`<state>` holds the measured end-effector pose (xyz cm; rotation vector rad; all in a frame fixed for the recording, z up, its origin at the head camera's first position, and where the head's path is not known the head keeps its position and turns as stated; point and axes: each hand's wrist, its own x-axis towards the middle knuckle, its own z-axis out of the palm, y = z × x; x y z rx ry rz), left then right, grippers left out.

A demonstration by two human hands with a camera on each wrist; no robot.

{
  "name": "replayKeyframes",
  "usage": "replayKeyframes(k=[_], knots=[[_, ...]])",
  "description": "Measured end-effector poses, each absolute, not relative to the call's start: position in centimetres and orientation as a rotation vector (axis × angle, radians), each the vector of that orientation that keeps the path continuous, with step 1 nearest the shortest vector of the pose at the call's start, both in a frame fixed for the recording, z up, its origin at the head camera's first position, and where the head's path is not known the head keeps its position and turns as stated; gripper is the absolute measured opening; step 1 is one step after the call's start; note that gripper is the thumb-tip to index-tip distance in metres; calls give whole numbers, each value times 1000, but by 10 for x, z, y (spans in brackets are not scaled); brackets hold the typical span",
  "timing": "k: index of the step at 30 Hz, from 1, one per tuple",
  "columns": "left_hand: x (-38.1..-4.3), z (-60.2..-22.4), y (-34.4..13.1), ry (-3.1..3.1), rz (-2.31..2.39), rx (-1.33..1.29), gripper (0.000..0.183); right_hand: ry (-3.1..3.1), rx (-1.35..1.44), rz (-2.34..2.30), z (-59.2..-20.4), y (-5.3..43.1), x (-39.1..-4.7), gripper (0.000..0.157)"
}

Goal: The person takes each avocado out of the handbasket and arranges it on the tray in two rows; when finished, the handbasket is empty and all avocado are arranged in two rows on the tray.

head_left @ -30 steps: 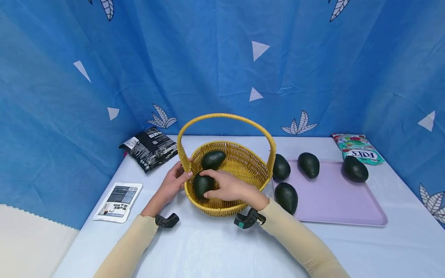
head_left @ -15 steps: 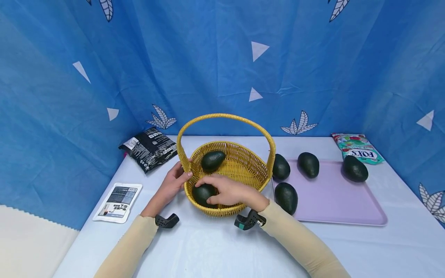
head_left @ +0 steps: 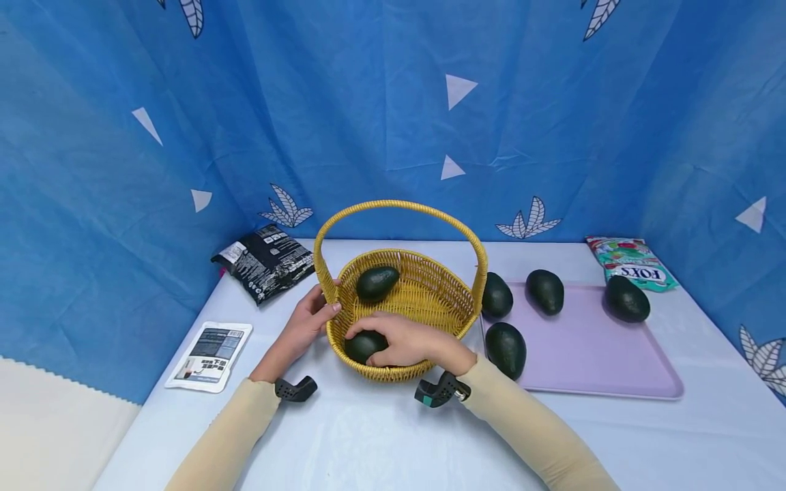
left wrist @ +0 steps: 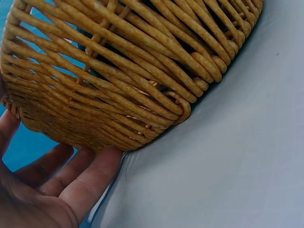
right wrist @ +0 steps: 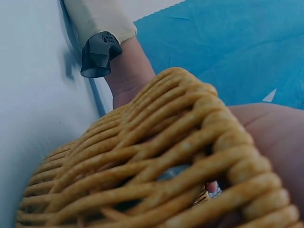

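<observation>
In the head view, a yellow wicker basket (head_left: 430, 300) with a tall arched handle stands in the middle of the table. My left hand (head_left: 307, 317) holds its left side by the handle's base; in the left wrist view its fingers (left wrist: 95, 175) lie against the outer wall. Inside the basket, my right hand (head_left: 399, 339) grips a dark green avocado (head_left: 362, 346) near the front left, fingers over its top and thumb on its near side. Another avocado (head_left: 376, 284) lies behind it. The basket's weave hides most of the right hand in the right wrist view.
Right of the basket, a lilac tray (head_left: 608, 354) bears several avocados (head_left: 545, 292), some close to the basket's right side. A green FOX'S bag (head_left: 632, 262) lies behind it. On the left are a black packet (head_left: 267, 262) and a white pouch (head_left: 209, 356).
My right hand has lowered the avocado toward the front of the basket, away from the one behind, and less of it shows. My left hand has stayed on the basket's side.
</observation>
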<state>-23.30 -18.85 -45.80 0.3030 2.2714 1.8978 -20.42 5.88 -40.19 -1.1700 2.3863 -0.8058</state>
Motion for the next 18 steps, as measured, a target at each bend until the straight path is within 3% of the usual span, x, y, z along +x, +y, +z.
replayKeyframes(k=[18], knots=[[-233,-459,-187,2241,1935,306,59,2387,-1162,-899,-397,64,-203,50]])
